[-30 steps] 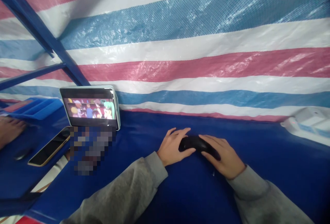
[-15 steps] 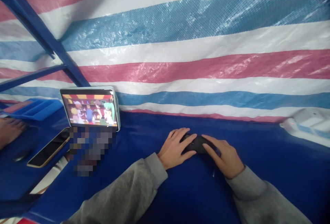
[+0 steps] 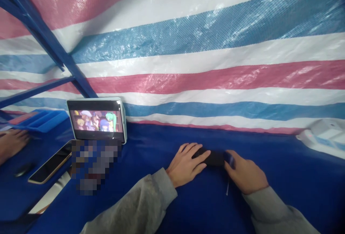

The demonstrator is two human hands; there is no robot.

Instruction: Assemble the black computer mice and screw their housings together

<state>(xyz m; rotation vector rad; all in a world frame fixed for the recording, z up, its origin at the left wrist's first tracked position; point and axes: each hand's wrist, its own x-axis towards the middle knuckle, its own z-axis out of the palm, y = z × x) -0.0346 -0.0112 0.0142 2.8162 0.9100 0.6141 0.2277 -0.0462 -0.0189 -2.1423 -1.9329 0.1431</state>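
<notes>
A flat, black, oblong object (image 3: 215,158) lies on the blue tabletop in front of me. My left hand (image 3: 187,164) is over its left end, thumb along the near edge and index finger across the top. At the opposite end is my right hand (image 3: 246,173), with bent fingers closed around a glossy dark blue piece (image 3: 229,159). Whether that piece belongs to the black object I cannot tell, since the fingers cover part of it. Just below the right thumb shows a thin whitish strip (image 3: 227,188).
Left of me stands a tablet (image 3: 97,120) playing a cartoon. Nearby are a phone (image 3: 52,162), a dark mouse-like object (image 3: 23,169), a blue tray (image 3: 47,120) and another person's hand (image 3: 13,142). A white device (image 3: 323,137) sits far right, before a striped sheet (image 3: 205,79).
My right hand has shifted right and closed more, with the dark blue piece now plainer in it. My left hand stays on the black object. The whole view has tilted slightly upward.
</notes>
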